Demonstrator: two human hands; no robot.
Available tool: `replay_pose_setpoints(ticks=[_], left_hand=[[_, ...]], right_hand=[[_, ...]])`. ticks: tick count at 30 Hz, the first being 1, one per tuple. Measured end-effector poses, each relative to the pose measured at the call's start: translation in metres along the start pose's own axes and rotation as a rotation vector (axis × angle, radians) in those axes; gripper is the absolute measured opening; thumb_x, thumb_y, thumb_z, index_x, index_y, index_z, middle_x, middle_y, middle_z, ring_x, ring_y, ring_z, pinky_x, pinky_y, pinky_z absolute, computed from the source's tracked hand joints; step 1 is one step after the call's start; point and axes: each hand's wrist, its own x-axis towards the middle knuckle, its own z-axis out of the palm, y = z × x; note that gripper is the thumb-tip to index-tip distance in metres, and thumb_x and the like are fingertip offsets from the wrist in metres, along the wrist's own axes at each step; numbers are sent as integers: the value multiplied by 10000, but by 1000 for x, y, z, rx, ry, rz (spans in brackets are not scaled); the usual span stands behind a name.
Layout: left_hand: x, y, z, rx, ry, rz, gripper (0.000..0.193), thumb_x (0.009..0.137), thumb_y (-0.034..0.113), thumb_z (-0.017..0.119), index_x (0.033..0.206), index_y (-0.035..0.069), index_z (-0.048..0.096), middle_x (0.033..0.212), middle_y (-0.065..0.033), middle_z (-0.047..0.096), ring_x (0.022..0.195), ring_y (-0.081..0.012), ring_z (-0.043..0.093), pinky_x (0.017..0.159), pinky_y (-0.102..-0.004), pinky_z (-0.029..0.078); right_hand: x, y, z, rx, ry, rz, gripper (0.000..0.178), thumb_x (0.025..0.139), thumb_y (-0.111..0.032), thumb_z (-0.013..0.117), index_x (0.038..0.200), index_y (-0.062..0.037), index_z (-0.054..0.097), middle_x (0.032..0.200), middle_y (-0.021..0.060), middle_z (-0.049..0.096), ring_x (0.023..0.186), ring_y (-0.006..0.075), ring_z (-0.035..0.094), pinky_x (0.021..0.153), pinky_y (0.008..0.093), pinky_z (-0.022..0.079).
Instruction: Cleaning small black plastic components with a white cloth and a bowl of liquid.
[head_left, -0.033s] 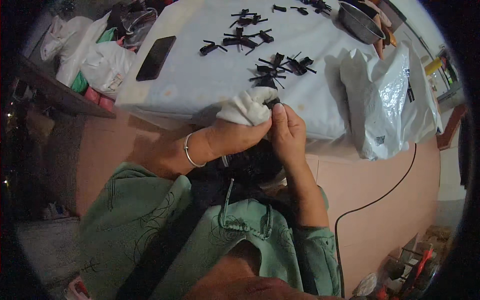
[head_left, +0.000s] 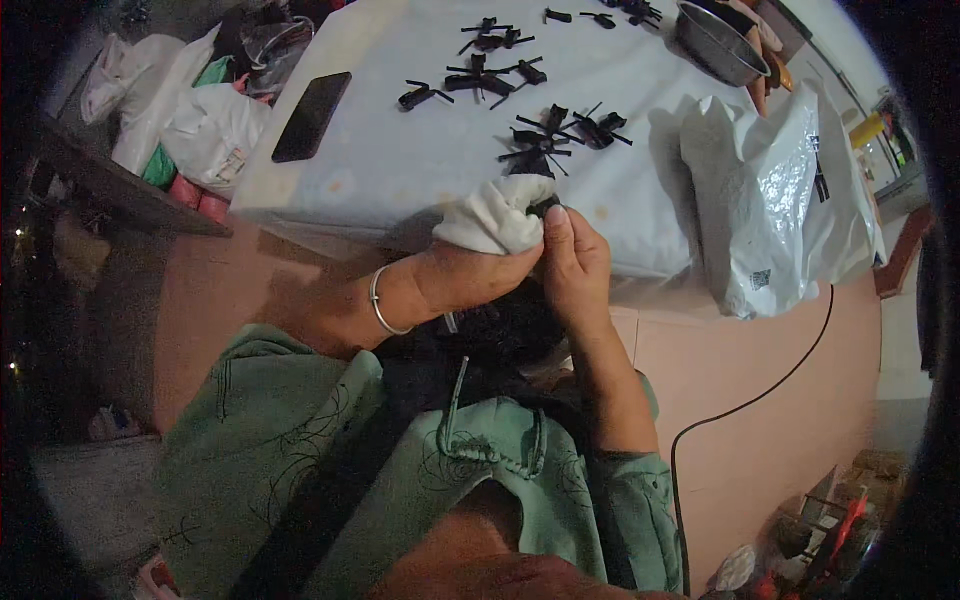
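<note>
At the near edge of the table, my two hands meet, both closed. My left hand (head_left: 475, 272), with a silver bangle on its wrist, grips a bunched white cloth (head_left: 490, 218) that hides most of its fingers. My right hand (head_left: 577, 250) pinches a small black piece (head_left: 543, 207) against the cloth; its exact kind is hidden by the fingers. Just beyond lie several small black pieces with strap-like ends (head_left: 545, 135), some heaped together. More such pieces (head_left: 480, 78) are scattered farther back on the white table cover (head_left: 380, 150).
A dark phone (head_left: 312, 117) lies at the table's left. On the right stand a crumpled white plastic bag (head_left: 755, 200) and, behind it, a grey metal bowl (head_left: 722, 47). Stuffed bags (head_left: 205, 130) sit beyond the left edge. A black cable (head_left: 750, 403) runs along the floor.
</note>
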Motion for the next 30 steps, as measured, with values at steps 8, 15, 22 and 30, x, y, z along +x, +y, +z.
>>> replay_pose_setpoints(ticks=[8,15,22,30], left_hand=[[-1,0,4,-22,90,61,86,759,81,525,790,1,537,782,-142,570,619,-257,574,529,-336,456],[-8,13,-7,-760,14,-534,153,812,51,516,959,9,517,680,13,540,523,-41,498,452,-205,425],[-12,8,-3,-571,13,-439,212,810,51,526,1018,10,507,744,-6,548,575,-52,506,497,-206,429],[-13,4,-2,-11,-71,-167,284,794,49,542,1069,-2,494,800,-29,553,639,-111,530,571,-244,442]], right_hand=[[0,5,5,-12,16,-53,307,929,-275,416,789,-35,546,634,-55,480,562,13,385,482,178,323],[-3,-17,6,191,-90,95,308,929,-276,414,702,-79,481,588,-69,412,512,10,325,433,181,261],[-3,-9,2,101,-102,15,273,923,-240,436,720,-67,495,607,-72,420,531,14,333,459,177,273],[-2,-2,-3,-172,-83,12,252,919,-213,447,772,-31,539,639,-73,441,582,23,350,498,187,305]])
